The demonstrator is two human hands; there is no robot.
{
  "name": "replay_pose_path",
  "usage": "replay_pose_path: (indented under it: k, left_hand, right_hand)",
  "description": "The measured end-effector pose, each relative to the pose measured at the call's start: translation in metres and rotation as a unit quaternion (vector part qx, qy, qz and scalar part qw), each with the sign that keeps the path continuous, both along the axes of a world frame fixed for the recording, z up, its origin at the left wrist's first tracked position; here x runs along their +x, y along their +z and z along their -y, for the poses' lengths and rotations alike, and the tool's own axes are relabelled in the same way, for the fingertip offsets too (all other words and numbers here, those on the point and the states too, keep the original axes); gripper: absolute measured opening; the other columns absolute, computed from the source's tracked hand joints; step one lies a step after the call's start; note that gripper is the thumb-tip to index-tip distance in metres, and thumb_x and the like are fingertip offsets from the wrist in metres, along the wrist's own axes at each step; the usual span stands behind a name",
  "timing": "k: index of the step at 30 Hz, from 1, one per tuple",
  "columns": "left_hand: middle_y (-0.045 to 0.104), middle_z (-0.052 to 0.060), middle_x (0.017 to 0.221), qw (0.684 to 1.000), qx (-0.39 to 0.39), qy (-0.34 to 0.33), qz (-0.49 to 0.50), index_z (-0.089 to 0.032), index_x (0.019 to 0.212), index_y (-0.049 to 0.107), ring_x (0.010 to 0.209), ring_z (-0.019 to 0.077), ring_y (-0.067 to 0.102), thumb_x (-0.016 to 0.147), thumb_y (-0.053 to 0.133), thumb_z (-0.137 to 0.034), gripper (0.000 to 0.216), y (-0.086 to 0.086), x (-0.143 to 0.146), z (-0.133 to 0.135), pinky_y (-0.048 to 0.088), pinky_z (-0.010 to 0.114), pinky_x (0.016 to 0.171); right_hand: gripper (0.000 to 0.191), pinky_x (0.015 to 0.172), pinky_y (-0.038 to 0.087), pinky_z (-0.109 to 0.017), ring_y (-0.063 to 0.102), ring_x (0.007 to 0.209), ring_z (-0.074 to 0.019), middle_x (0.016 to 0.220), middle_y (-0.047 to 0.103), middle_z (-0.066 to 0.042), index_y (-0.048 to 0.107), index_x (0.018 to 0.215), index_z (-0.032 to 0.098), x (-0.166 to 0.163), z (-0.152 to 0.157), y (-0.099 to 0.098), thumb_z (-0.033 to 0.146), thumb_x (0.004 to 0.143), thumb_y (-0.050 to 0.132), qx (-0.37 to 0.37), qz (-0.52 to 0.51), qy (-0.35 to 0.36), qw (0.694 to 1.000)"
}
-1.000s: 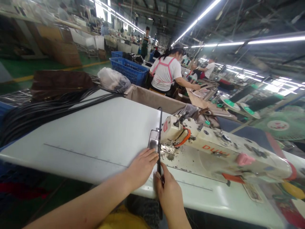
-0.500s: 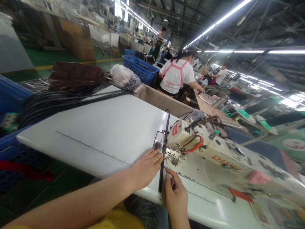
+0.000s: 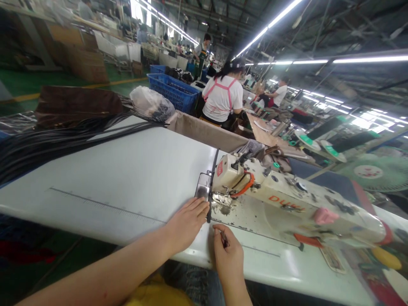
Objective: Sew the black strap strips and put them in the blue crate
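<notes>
A thin black strap (image 3: 209, 212) runs along the head of a white sewing machine (image 3: 270, 193), beside the needle area. My left hand (image 3: 188, 221) lies flat on the white table, fingers stretched out and together, the fingertips at the strap and the near edge of a shiny metal plate (image 3: 203, 187). Close to the table's front edge, my right hand (image 3: 230, 250) is curled around a small dark metal tool (image 3: 225, 239), mostly hidden by the fingers. This hand is just nearer to me than the strap's near end, apart from it.
Many black strips (image 3: 63, 138) lie across the table's far left, by a brown cloth bundle (image 3: 76, 104). A fabric-lined bin (image 3: 204, 129) stands behind the table. Beyond it are a blue basket (image 3: 175, 91) and a person in a white shirt (image 3: 223, 95).
The strap has slid away from me along the machine, its near end now close to my left fingertips. Both hands keep nearly the same places. The whole view has shifted.
</notes>
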State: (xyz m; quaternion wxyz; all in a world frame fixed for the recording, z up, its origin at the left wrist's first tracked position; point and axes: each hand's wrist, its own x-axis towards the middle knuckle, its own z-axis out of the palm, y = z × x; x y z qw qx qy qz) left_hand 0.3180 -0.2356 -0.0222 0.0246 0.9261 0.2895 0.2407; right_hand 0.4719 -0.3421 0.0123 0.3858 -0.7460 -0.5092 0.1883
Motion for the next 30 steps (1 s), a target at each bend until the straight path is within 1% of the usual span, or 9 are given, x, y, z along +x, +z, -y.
replay_pose_path:
  k: [5,10,13,17,23,27,30]
  left_hand:
    - [0.059,0.012,0.154,1.000,-0.006,-0.005,0.002,-0.014,0.144,0.057,0.147,0.0246,0.049,0.107,0.041,-0.025,0.042,-0.005,0.000,-0.001,0.031,0.044,0.125]
    - [0.060,0.011,0.153,1.000,-0.009,0.004,0.001,-0.013,0.144,0.057,0.148,0.0250,0.048,0.106,0.043,-0.023,0.041,-0.008,0.002,-0.005,0.033,0.044,0.125]
    - [0.061,0.010,0.151,1.000,-0.013,0.006,-0.005,-0.013,0.142,0.059,0.147,0.0253,0.050,0.107,0.044,-0.026,0.040,-0.007,0.004,-0.010,0.035,0.045,0.124]
    - [0.062,0.010,0.150,1.000,-0.016,0.006,-0.018,-0.014,0.140,0.060,0.147,0.0271,0.050,0.106,0.044,-0.024,0.039,-0.004,0.006,-0.017,0.036,0.046,0.123]
    - [0.063,0.009,0.149,0.999,-0.039,0.008,-0.024,-0.021,0.140,0.061,0.149,0.0274,0.046,0.106,0.044,-0.024,0.039,0.001,0.007,-0.026,0.033,0.050,0.123]
    - [0.063,0.009,0.149,0.998,-0.056,0.022,-0.029,-0.023,0.142,0.059,0.149,0.0285,0.045,0.106,0.044,-0.025,0.039,0.001,0.008,-0.028,0.031,0.053,0.124]
    - [0.062,0.008,0.150,0.997,-0.063,0.027,-0.033,-0.023,0.143,0.058,0.150,0.0291,0.043,0.105,0.045,-0.025,0.040,0.000,0.009,-0.029,0.031,0.053,0.124]
  right_hand:
    - [0.031,0.067,0.051,-0.028,0.063,0.064,-0.0191,0.076,0.074,-0.003,0.077,0.095,0.020,-0.002,0.000,-0.001,0.041,0.095,0.054,0.000,-0.017,0.000,1.000]
    - [0.032,0.070,0.051,-0.029,0.064,0.068,-0.0193,0.078,0.074,-0.003,0.076,0.096,0.020,-0.001,0.002,-0.005,0.040,0.097,0.052,0.007,-0.015,0.005,1.000]
    - [0.031,0.071,0.051,-0.029,0.065,0.069,-0.0192,0.079,0.074,-0.003,0.076,0.097,0.020,-0.001,0.002,-0.007,0.039,0.097,0.051,0.014,-0.015,0.006,1.000]
    - [0.030,0.071,0.051,-0.028,0.065,0.069,-0.0189,0.080,0.074,-0.003,0.075,0.096,0.020,-0.001,0.003,-0.006,0.036,0.098,0.050,0.024,-0.011,0.012,1.000]
    - [0.028,0.073,0.052,-0.027,0.066,0.072,-0.0187,0.082,0.076,-0.003,0.075,0.094,0.021,-0.002,0.003,-0.003,0.034,0.097,0.050,0.031,-0.019,0.014,0.999]
    - [0.028,0.072,0.052,-0.027,0.067,0.072,-0.0186,0.082,0.076,-0.003,0.075,0.094,0.021,-0.002,0.004,-0.007,0.034,0.097,0.050,0.036,-0.014,0.015,0.999]
    - [0.029,0.070,0.052,-0.027,0.066,0.069,-0.0182,0.078,0.075,-0.003,0.075,0.093,0.022,-0.002,0.004,-0.012,0.034,0.097,0.050,0.045,-0.003,0.012,0.999]
